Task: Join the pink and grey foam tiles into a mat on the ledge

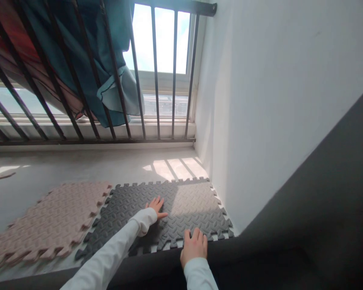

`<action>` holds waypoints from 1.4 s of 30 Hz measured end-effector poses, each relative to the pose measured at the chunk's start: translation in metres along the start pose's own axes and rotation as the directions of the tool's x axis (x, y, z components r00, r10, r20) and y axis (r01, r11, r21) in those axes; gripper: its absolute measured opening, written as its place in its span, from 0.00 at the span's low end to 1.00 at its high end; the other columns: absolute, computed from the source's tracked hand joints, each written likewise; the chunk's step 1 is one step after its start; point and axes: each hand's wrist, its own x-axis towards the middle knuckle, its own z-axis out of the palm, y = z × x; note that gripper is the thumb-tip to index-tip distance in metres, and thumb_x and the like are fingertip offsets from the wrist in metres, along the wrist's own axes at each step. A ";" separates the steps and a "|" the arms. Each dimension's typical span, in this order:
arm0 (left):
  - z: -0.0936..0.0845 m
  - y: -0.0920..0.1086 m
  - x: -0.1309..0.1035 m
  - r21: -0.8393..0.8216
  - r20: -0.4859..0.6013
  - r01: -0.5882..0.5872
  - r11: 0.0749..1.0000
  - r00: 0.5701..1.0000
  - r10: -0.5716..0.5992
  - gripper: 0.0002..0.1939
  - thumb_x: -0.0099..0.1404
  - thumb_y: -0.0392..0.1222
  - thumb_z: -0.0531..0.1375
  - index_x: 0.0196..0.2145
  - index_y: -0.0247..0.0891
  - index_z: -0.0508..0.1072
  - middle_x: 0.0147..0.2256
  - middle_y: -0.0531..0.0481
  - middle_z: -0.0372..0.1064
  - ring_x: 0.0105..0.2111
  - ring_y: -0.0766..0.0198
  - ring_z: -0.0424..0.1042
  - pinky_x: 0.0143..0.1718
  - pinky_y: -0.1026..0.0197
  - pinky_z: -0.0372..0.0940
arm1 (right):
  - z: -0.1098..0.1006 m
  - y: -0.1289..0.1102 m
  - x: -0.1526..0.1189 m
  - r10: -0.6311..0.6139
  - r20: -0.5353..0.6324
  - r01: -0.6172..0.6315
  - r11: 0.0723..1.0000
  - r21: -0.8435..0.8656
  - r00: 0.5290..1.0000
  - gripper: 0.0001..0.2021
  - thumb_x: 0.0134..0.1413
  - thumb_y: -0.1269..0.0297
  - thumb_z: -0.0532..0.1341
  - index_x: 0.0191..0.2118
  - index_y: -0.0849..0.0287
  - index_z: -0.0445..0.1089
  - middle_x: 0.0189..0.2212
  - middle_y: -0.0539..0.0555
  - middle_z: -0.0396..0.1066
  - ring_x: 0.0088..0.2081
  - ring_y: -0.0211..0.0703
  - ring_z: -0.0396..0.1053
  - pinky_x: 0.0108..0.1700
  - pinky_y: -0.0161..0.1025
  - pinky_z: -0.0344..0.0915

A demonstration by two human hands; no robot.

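Observation:
A dark grey foam mat (pixel 130 201) with a raised diamond-like pattern and jigsaw-toothed edges lies flat on a ledge, close to the white wall. My left hand (pixel 156 206) rests palm down on its middle, fingers spread and thumb out to the right. At the near edge of this mat, my right hand (pixel 195 245) has its fingers bent over the teeth, with a dark bit of the edge between thumb and forefinger. The undersides of its fingertips are hidden. A pinkish foam mat (pixel 57 213) of the same kind lies to the left, a narrow gap apart.
A dark metal railing (pixel 155 80) runs along the back before the window (pixel 172 40). Teal and reddish cloth (pixel 115 80) hangs behind its bars. The white wall (pixel 260 100) bounds the right side. The ledge (pixel 33 274) drops off in front. A thin brownish strip (pixel 1 176) lies far left.

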 end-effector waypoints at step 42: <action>-0.022 0.005 -0.068 -0.114 -0.564 -0.284 0.952 0.808 0.173 0.26 0.57 0.46 0.45 0.54 0.42 0.60 0.50 0.46 0.61 0.50 0.54 0.57 0.55 0.54 0.52 | -0.005 -0.009 -0.009 0.058 0.241 -0.062 0.998 0.010 0.969 0.34 0.37 0.71 0.61 0.56 0.63 0.55 0.56 0.67 0.52 0.58 0.54 0.47 0.53 0.47 0.51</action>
